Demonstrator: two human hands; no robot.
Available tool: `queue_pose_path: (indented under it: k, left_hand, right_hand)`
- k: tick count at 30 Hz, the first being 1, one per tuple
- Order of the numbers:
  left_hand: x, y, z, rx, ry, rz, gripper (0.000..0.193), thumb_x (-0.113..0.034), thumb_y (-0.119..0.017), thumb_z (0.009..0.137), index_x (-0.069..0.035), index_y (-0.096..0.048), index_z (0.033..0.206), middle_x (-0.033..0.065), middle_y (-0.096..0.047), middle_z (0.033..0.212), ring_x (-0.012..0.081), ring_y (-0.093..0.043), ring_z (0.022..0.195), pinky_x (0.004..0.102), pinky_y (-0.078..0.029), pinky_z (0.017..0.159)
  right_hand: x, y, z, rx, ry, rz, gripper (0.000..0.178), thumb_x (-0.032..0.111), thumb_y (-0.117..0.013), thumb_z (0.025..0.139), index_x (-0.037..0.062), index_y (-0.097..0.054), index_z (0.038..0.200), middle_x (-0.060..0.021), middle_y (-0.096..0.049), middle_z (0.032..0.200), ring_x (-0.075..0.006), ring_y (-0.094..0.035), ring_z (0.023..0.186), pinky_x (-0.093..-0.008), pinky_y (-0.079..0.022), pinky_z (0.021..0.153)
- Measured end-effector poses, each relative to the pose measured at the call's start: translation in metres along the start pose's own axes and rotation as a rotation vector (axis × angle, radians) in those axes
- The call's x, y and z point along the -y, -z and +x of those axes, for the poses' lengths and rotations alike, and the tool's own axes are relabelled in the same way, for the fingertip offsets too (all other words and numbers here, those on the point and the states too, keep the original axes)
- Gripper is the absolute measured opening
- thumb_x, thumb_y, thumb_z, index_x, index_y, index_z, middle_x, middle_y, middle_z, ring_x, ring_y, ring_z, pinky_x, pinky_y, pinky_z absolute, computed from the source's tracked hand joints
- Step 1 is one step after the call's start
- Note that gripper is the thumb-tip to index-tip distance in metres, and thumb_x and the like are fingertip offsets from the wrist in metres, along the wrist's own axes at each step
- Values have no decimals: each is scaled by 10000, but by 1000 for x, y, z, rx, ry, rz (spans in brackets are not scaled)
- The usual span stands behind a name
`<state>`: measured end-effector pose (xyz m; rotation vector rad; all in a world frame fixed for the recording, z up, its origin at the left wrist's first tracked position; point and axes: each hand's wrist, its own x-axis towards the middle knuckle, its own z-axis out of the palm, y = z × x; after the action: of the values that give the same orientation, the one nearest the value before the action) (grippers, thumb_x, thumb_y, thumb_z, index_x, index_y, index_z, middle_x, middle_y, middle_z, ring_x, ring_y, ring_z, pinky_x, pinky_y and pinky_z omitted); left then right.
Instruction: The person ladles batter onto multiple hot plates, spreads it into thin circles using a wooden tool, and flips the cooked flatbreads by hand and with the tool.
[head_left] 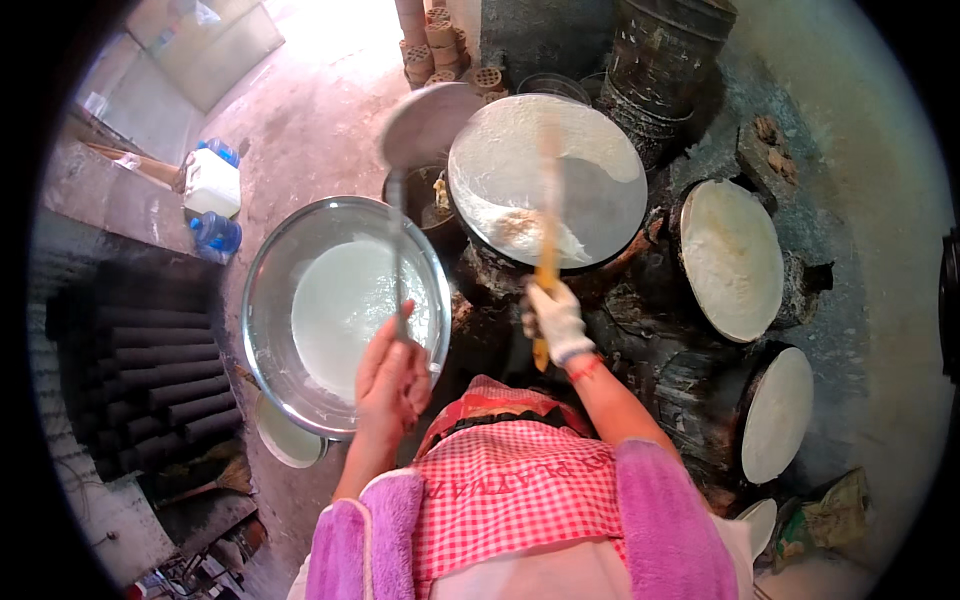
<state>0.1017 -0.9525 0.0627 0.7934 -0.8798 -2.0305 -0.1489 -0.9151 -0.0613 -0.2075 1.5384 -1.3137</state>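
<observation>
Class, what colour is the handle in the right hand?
The handle is yellow-orange near the right hand, best seen in head view.

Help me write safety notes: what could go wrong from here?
The bare left hand could burn if the round, grey, flat plate is hot; only the right hand is gloved. The long yellow stick might tear the plate's uneven white coating. The grey, round-headed, long-handled tool could knock the shiny round metal basin, splashing its white liquid.

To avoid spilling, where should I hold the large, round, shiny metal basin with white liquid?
Probably hold the basin by opposite sides of its rim, coming from outer left and right: it's wide and open, its wall surrounding the white liquid. The bare left hand overlaps its lower right.
</observation>
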Motion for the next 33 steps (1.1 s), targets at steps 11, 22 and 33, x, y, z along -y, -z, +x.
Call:
queue_pose_path:
  k: [11, 22, 33]
  left_hand:
    - [9, 138, -81, -671, 78, -97, 337, -243, -462, 1065, -82, -491, 1359, -32, -398, 732, 41, -309, 480, 198, -254, 382]
    - [4, 142, -73, -498, -57, -232, 325, -216, -458, 1068, -47, -510, 1341, -43, -405, 719, 20, -297, 487, 193, -272, 374]
    - [41, 98, -77, -452, -35, -332, 333, -197, -432, 1078, -13, -490, 1349, -42, -348, 716, 32, -278, 498, 195, -275, 384]
  right_hand:
    - [-57, -8, -48, 20, -194, 101, 328, 362, -555, 1006, 61, -626, 1114, 14, -481, 707, -86, -432, 504, -245, -322, 431]
    - [19, 102, 0, -418, 4, -354, 348, 406, -522, 1006, 67, -587, 959, -110, -639, 715, -280, -619, 552, -419, -476, 484]
    - [-31, 207, -44, -435, 147, -805, 377, 393, -537, 999, 30, -638, 1018, -186, -666, 833, -377, -652, 806, -452, -494, 736]
